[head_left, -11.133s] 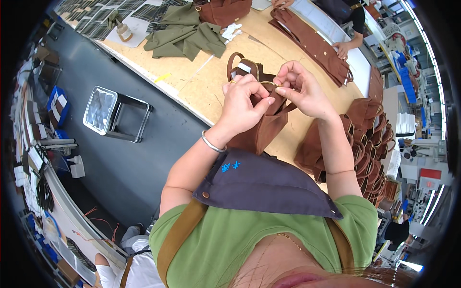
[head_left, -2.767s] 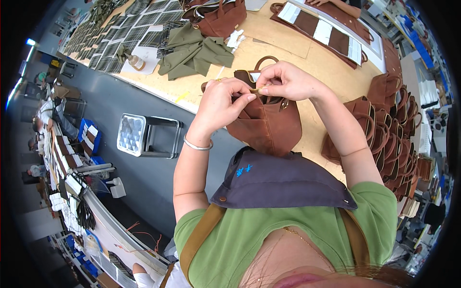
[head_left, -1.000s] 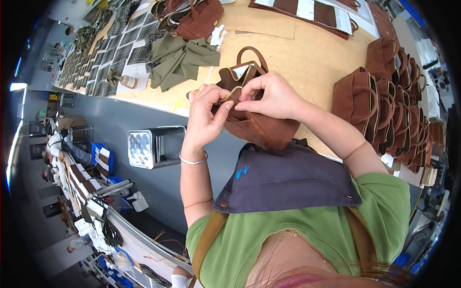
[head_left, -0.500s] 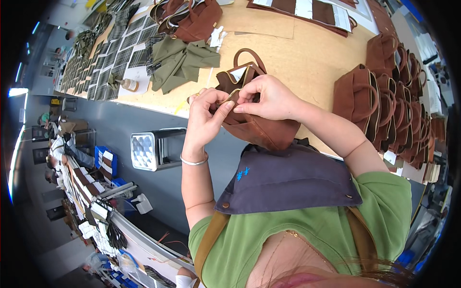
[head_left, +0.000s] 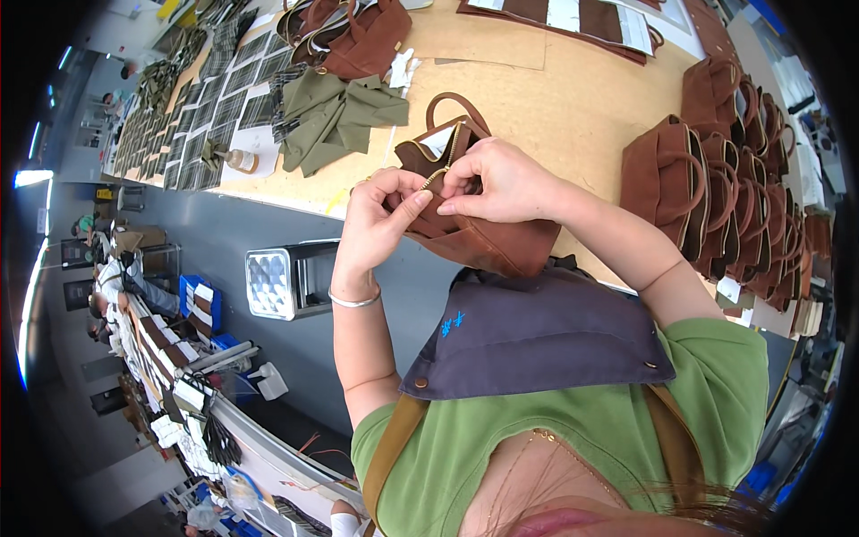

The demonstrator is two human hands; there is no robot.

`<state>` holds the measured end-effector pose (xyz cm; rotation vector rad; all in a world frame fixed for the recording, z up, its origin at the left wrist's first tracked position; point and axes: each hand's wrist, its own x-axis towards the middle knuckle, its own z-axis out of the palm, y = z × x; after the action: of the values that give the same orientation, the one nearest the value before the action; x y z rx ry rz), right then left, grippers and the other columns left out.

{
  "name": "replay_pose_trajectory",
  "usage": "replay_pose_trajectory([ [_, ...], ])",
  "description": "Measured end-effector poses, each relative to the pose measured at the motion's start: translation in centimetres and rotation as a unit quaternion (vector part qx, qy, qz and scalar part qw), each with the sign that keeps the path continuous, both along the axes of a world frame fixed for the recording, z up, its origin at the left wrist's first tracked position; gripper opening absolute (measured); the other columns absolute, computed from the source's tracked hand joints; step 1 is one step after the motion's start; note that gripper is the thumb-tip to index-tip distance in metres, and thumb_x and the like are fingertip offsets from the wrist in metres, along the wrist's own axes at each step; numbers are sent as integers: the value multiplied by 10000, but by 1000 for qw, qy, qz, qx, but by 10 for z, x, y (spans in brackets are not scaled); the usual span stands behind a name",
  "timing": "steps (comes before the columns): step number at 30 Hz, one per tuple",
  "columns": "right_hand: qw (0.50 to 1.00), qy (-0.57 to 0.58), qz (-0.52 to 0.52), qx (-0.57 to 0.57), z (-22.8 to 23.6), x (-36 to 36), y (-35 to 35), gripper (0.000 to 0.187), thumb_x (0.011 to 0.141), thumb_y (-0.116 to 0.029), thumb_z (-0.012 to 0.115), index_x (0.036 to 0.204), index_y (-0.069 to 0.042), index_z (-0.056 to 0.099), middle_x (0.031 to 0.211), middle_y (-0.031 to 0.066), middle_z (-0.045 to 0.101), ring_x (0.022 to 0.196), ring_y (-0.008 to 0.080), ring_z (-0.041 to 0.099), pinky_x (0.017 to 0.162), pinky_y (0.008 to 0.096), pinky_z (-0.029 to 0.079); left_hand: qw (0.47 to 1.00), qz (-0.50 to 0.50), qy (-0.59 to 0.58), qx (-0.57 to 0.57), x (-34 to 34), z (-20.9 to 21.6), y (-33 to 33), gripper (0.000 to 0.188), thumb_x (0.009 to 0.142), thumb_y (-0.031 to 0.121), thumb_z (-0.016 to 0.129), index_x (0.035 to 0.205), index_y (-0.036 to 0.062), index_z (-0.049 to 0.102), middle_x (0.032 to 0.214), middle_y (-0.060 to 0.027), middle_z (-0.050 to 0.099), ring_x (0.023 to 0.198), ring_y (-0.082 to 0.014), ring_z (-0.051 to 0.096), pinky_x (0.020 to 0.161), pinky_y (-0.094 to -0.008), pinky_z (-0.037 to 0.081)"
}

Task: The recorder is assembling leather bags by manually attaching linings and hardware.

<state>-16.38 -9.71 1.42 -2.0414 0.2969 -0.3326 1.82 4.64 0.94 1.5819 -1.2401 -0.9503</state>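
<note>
Brown suede handbag (head_left: 465, 224), brass zipper part open with a white slip showing inside, sits at the near edge of the wooden table (head_left: 573, 107). Left hand (head_left: 380, 219) and right hand (head_left: 501, 183) meet, both pinching its zipper. Matching bags (head_left: 716, 197) stand in a row on the right.

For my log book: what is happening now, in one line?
left hand: pinching zipper | right hand: gripping brown bag | bag: at table edge

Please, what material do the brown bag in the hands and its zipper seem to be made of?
The brown bag looks like suede or brushed fabric: its surface is matte and soft, without shine, though I cannot tell which. Its zipper seems metal, brass-coloured, since the teeth glint gold. Both the left hand and the right hand pinch it.
</note>
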Motion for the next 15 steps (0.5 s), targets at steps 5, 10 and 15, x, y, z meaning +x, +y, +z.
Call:
replay_pose_trajectory([
  [5, 999, 25, -6, -31, 2, 0, 1, 214, 788, -234, 789, 779, -31, 721, 692, 88, 682, 667, 209, 665, 690, 336, 530, 997, 6, -79, -17, -7, 0, -2, 85, 950, 80, 643, 929, 0, 626, 759, 44, 595, 666, -19, 502, 588, -186, 413],
  [10, 991, 17, 8, -129, 0, -1, 2, 202, 811, -264, 763, 772, -84, 680, 662, 39, 642, 665, 227, 612, 781, 358, 470, 990, 65, -124, -24, -21, -2, -6, 128, 873, 125, 711, 874, 8, 660, 710, -33, 570, 662, -110, 487, 644, -280, 400],
  [15, 976, 35, 99, -191, 20, -11, -24, 172, 847, -278, 700, 881, -111, 672, 791, 38, 641, 776, 239, 614, 795, 369, 461, 999, 25, -15, -13, -13, 2, -3, 132, 888, 110, 694, 947, -7, 680, 723, -58, 560, 677, -143, 494, 678, -290, 416],
])
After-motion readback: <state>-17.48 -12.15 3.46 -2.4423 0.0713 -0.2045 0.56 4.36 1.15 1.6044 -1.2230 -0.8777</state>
